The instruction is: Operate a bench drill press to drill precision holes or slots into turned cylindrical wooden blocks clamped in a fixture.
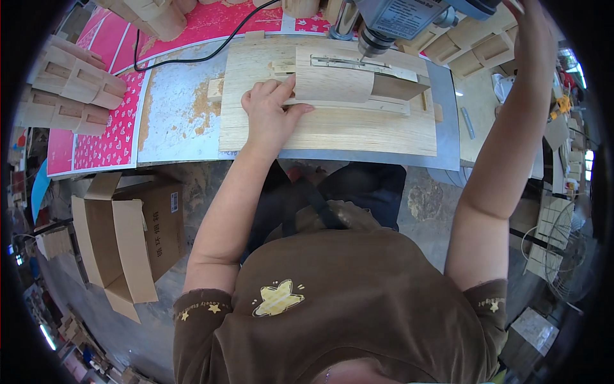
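Note:
My left hand (274,110) grips the left end of a pale wooden piece (336,84), its thumb along the near side and its fingers behind. The piece lies lengthwise on a wooden board (320,131). Along its far side runs a narrow slotted metal strip (348,63). Just above that strip is the chuck (373,43) of a drill press (406,16); whether its bit touches the wood I cannot tell. My right hand (531,14) is raised at the upper right beside the drill's head. Its fingers are partly cut off by the picture's edge, and what they touch is hidden.
Hollowed wooden pieces (77,83) are stacked at the left, with more wooden pieces (476,41) at the right behind the drill. A black cable (192,62) curves over the sawdust-strewn table (169,121). An open cardboard box (131,240) stands on the floor at the left.

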The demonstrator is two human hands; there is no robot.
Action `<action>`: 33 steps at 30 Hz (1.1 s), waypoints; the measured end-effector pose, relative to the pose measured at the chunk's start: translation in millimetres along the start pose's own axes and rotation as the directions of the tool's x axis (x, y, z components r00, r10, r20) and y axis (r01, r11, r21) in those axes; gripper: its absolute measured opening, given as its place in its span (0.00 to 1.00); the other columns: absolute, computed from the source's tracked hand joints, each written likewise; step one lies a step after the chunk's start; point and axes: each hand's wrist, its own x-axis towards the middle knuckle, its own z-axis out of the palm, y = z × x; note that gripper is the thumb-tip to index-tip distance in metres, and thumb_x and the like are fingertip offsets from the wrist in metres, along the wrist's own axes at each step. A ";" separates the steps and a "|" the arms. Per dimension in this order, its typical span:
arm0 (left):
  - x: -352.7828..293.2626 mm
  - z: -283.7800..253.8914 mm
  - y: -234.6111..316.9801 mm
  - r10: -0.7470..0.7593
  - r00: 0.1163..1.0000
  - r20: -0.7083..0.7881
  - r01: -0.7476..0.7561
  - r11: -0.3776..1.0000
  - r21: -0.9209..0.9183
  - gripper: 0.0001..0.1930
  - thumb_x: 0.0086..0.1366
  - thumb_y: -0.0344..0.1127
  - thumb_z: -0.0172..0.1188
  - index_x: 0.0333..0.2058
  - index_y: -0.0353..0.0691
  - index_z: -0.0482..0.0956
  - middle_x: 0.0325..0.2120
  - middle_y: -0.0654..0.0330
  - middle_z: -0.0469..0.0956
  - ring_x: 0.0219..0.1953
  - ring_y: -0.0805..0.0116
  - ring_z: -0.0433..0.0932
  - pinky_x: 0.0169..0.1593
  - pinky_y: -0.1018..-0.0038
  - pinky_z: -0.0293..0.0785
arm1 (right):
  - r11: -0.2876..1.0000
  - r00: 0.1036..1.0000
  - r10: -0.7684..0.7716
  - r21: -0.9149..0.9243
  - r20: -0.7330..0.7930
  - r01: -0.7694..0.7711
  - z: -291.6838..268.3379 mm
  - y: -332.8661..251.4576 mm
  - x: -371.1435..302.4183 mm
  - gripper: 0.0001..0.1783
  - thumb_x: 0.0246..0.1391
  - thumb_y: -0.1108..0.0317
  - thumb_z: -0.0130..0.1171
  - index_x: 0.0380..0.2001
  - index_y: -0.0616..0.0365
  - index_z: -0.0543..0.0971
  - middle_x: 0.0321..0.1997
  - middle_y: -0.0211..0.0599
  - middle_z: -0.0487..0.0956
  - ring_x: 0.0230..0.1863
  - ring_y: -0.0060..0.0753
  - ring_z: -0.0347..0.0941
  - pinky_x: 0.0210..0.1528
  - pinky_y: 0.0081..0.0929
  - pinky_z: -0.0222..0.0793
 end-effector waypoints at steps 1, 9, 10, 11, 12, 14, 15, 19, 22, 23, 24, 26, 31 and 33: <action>-1.3 -0.9 -1.6 -0.002 1.000 -0.001 0.002 1.000 0.016 0.29 0.39 0.42 0.71 0.44 0.45 0.79 0.26 0.68 0.73 0.38 0.66 0.68 0.48 0.65 0.53 | 0.999 0.996 0.011 -0.046 0.083 -0.008 9.5 -8.6 11.0 0.14 0.56 0.67 0.50 0.42 0.65 0.75 0.36 0.35 0.78 0.36 0.26 0.72 0.39 0.23 0.68; -1.8 -5.0 0.1 -0.023 1.000 -0.018 0.024 0.999 0.046 0.26 0.39 0.41 0.72 0.41 0.47 0.79 0.26 0.68 0.72 0.36 0.66 0.69 0.47 0.66 0.56 | 0.688 0.863 -0.347 -0.526 0.367 0.501 -25.2 -25.8 -19.8 0.09 0.56 0.76 0.51 0.40 0.65 0.77 0.25 0.36 0.73 0.27 0.18 0.68 0.24 0.12 0.59; 0.2 -2.9 2.2 -0.009 1.000 -0.013 0.010 0.999 0.041 0.26 0.39 0.41 0.72 0.41 0.47 0.80 0.26 0.68 0.72 0.36 0.66 0.69 0.47 0.67 0.56 | 0.506 0.621 -0.622 -0.360 0.477 0.784 -34.8 -14.4 -34.6 0.09 0.57 0.75 0.49 0.37 0.64 0.79 0.21 0.32 0.71 0.23 0.16 0.64 0.21 0.12 0.54; 0.8 -2.4 2.7 -0.003 1.000 -0.012 0.003 0.999 0.049 0.26 0.39 0.41 0.72 0.41 0.46 0.80 0.26 0.68 0.72 0.36 0.66 0.69 0.46 0.67 0.56 | 0.772 0.860 -0.389 -0.392 0.331 0.500 -24.7 -29.1 -62.5 0.10 0.59 0.73 0.48 0.36 0.63 0.80 0.21 0.29 0.70 0.21 0.15 0.62 0.21 0.12 0.53; 2.3 -0.4 3.9 0.002 1.000 -0.005 -0.001 0.999 0.037 0.26 0.39 0.41 0.72 0.41 0.46 0.80 0.26 0.68 0.72 0.36 0.66 0.69 0.46 0.67 0.56 | 0.918 0.981 -0.075 -0.373 0.181 0.139 -13.2 -50.6 -90.6 0.12 0.60 0.70 0.47 0.36 0.62 0.80 0.21 0.27 0.70 0.19 0.14 0.61 0.21 0.11 0.52; -0.4 -2.5 1.2 0.010 1.000 -0.019 -0.009 0.998 0.057 0.25 0.39 0.41 0.72 0.40 0.46 0.80 0.26 0.68 0.72 0.36 0.66 0.69 0.46 0.67 0.57 | 0.934 0.989 -0.041 -0.345 0.142 0.088 0.9 -52.7 -114.4 0.12 0.61 0.69 0.47 0.38 0.63 0.80 0.21 0.27 0.70 0.20 0.14 0.61 0.21 0.12 0.53; -1.6 -2.5 -0.4 0.004 1.000 -0.020 -0.003 0.998 0.065 0.25 0.39 0.41 0.72 0.40 0.46 0.80 0.26 0.68 0.72 0.36 0.66 0.69 0.46 0.67 0.57 | 0.946 0.995 -0.005 -0.322 0.099 0.037 6.9 -50.2 -123.2 0.13 0.61 0.68 0.47 0.40 0.63 0.79 0.21 0.26 0.71 0.20 0.13 0.61 0.22 0.12 0.55; -1.3 -1.3 -0.9 0.006 1.000 -0.027 -0.005 0.999 0.047 0.25 0.38 0.41 0.72 0.40 0.46 0.80 0.26 0.67 0.72 0.36 0.66 0.69 0.47 0.67 0.56 | 0.997 0.997 -0.021 -0.078 -0.071 0.015 28.9 -29.9 -145.5 0.10 0.59 0.73 0.50 0.37 0.64 0.79 0.19 0.25 0.70 0.20 0.15 0.61 0.23 0.14 0.53; -1.0 -1.9 0.0 0.006 1.000 -0.023 -0.005 0.998 0.057 0.25 0.38 0.42 0.72 0.40 0.46 0.80 0.27 0.67 0.72 0.36 0.66 0.69 0.47 0.67 0.56 | 0.981 0.995 -0.086 -0.176 -0.043 0.077 42.7 2.4 -168.7 0.08 0.56 0.76 0.51 0.36 0.64 0.79 0.21 0.32 0.73 0.22 0.24 0.65 0.26 0.19 0.58; -0.8 -1.6 1.0 0.010 1.000 -0.024 -0.009 0.999 0.050 0.25 0.38 0.42 0.72 0.40 0.46 0.80 0.27 0.67 0.73 0.36 0.66 0.69 0.47 0.67 0.56 | 0.981 0.996 -0.084 -0.179 -0.041 0.075 47.0 10.5 -170.2 0.08 0.56 0.76 0.51 0.36 0.64 0.79 0.21 0.32 0.73 0.22 0.24 0.65 0.26 0.19 0.58; 0.2 -1.0 2.0 0.009 1.000 -0.021 -0.008 0.999 0.048 0.25 0.38 0.42 0.72 0.40 0.46 0.80 0.27 0.67 0.73 0.36 0.66 0.69 0.47 0.67 0.56 | 0.976 0.988 -0.139 -0.180 -0.072 0.125 51.7 17.9 -170.4 0.07 0.54 0.76 0.52 0.35 0.63 0.79 0.23 0.35 0.74 0.23 0.27 0.66 0.28 0.22 0.60; 0.6 -1.7 1.3 0.012 0.999 -0.030 -0.011 0.999 0.050 0.25 0.39 0.41 0.72 0.40 0.45 0.80 0.27 0.67 0.73 0.35 0.66 0.69 0.46 0.67 0.56 | 0.970 0.976 -0.190 -0.176 -0.103 0.170 55.4 21.0 -172.0 0.07 0.53 0.77 0.53 0.35 0.63 0.78 0.25 0.37 0.75 0.24 0.31 0.67 0.29 0.24 0.61; 0.7 -0.6 0.4 0.017 1.000 -0.024 -0.015 0.998 0.061 0.23 0.39 0.41 0.72 0.38 0.45 0.80 0.26 0.67 0.73 0.35 0.65 0.69 0.45 0.67 0.57 | 0.962 0.977 -0.212 -0.182 -0.028 0.203 39.0 14.3 -165.1 0.06 0.52 0.77 0.53 0.33 0.66 0.77 0.22 0.37 0.74 0.24 0.31 0.67 0.29 0.26 0.62; -0.7 -1.1 1.4 0.017 1.000 -0.014 -0.016 0.997 0.076 0.23 0.39 0.41 0.72 0.38 0.45 0.80 0.26 0.67 0.73 0.34 0.65 0.69 0.44 0.67 0.58 | 0.953 0.938 -0.302 -0.060 -0.169 0.296 25.0 -0.2 -136.7 0.10 0.56 0.72 0.50 0.24 0.66 0.75 0.18 0.36 0.72 0.19 0.22 0.65 0.22 0.18 0.58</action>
